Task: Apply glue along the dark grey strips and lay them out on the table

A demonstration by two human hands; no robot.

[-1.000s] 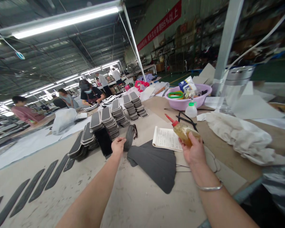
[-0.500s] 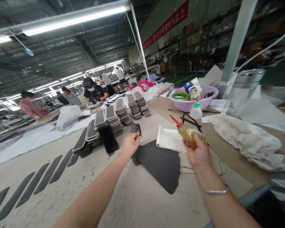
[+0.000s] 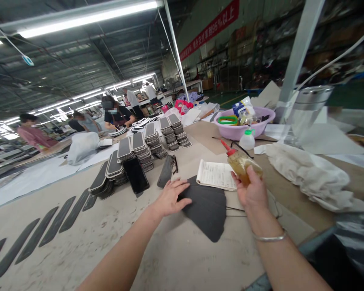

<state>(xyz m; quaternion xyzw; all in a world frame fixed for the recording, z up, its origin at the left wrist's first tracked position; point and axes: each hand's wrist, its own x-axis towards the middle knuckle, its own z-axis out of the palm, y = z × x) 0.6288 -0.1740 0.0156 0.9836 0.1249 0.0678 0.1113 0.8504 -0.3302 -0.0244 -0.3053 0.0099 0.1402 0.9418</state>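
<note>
Left hand: my left hand (image 3: 171,198) is lying flat with the fingers spread wide, pressing on the near-left edge of the stack of dark grey fan-shaped fabric pieces (image 3: 206,208) — not gripping anything, just resting on top.

Right hand: my right hand (image 3: 252,190) is wrapping around a clear squeeze bottle of yellowish glue with a red nozzle (image 3: 240,161), holding it up above the table with the nozzle tilting up and to the left.

Fabric stack: it's sitting on the beige, scuffed worktable (image 3: 176,254) right in front of me, between my two hands, with its narrow end pointing toward me.

Behind the stack: a lined paper notebook with handwriting (image 3: 216,174) is lying just beyond the fabric, partly under the bottle as I'm seeing it. A single dark curved strip piece (image 3: 165,171) is lying just left of that.

Further back: piles of grey rectangular pads with pale edges (image 3: 145,146) are running in rows across the table. A small white bottle with a green cap (image 3: 247,140) is standing near a lilac plastic basin full of odds and ends (image 3: 244,126).

Right side: a crumpled off-white cloth (image 3: 309,173) is bunching up on the table, well apart from my hands.

Left side: long dark strips (image 3: 48,232) are lying side by side — and other people (image 3: 117,115) are working at tables in the distance.
</note>
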